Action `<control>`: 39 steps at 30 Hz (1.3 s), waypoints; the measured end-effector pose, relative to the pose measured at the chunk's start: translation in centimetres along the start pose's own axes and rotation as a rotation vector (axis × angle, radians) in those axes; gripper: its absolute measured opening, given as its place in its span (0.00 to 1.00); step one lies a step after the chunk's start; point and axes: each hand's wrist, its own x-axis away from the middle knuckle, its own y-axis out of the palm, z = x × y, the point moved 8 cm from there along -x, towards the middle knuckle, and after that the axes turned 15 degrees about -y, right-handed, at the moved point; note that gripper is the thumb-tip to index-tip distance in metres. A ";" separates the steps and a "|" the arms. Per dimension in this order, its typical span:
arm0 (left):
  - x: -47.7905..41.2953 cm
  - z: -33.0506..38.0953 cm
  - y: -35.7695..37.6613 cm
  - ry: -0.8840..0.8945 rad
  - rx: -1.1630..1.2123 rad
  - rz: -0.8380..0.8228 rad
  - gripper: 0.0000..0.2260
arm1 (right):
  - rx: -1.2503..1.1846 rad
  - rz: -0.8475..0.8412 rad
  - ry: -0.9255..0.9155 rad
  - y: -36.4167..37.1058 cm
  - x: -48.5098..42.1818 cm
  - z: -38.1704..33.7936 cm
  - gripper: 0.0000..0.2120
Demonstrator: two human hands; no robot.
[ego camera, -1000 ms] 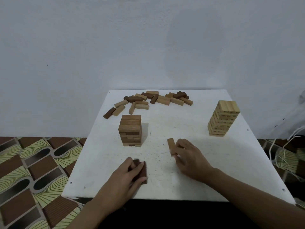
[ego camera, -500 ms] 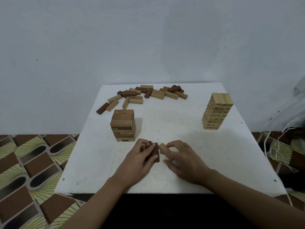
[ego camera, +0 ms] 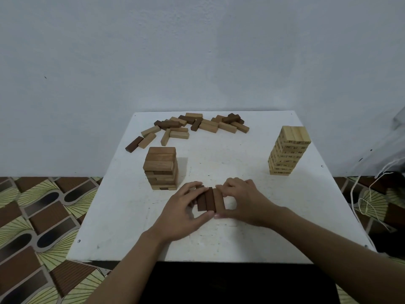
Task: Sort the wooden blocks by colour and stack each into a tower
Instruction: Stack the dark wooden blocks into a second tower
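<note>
On a white square table (ego camera: 241,242), seen from above and behind the person's forearms, a row of three brown rectangular wooden blocks (ego camera: 210,199) lies flat between the two hands, near the front middle of the tabletop. The blocks lie side by side with long faces touching, and their long axes run away from the person, leaning slightly left at the far end. The left hand (ego camera: 184,209) grips the row from its left side, fingers curled over the far ends and thumb against the near ends; the right hand (ego camera: 245,200) does the same from the right, so the thumbs almost meet at the near edge. Both hands are equally close, and the row sits squeezed between them. The two left blocks are dark chocolate brown and the rightmost is a shade lighter and redder; all have flat faces and crisp edges. This looks like the bottom layer of a dark tower being squared up. Just beyond the left hand stands a short mid-brown block tower (ego camera: 161,165) with darker pieces low down; well apart to the far right stands a taller pale wooden tower (ego camera: 289,150). A loose scatter of mixed light and dark blocks (ego camera: 197,126) lies along the far edge, so much sorting remains.
</note>
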 end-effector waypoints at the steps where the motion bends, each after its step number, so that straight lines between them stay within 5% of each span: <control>1: -0.1 0.1 0.0 0.003 -0.004 -0.020 0.27 | 0.004 -0.012 -0.005 -0.2 -0.3 0.0 0.32; 14: -1.4 -0.6 0.6 -0.115 0.015 -0.196 0.27 | -0.236 -0.053 0.000 -0.3 -1.6 0.4 0.41; 19: -1.5 -0.7 0.3 -0.149 0.022 -0.187 0.28 | -0.246 -0.005 -0.022 -0.5 -2.0 0.4 0.29; 25: -1.6 -0.2 0.3 -0.153 -0.001 -0.205 0.28 | -0.302 0.040 -0.022 0.0 -1.6 0.0 0.28; 31: -1.3 1.6 0.1 -0.064 -0.116 -0.185 0.28 | -0.264 0.029 -0.031 -0.6 -1.7 -0.1 0.26; 39: -1.1 7.7 -2.3 0.177 -0.235 -0.079 0.31 | -0.219 0.270 -0.105 -6.2 0.0 -1.8 0.30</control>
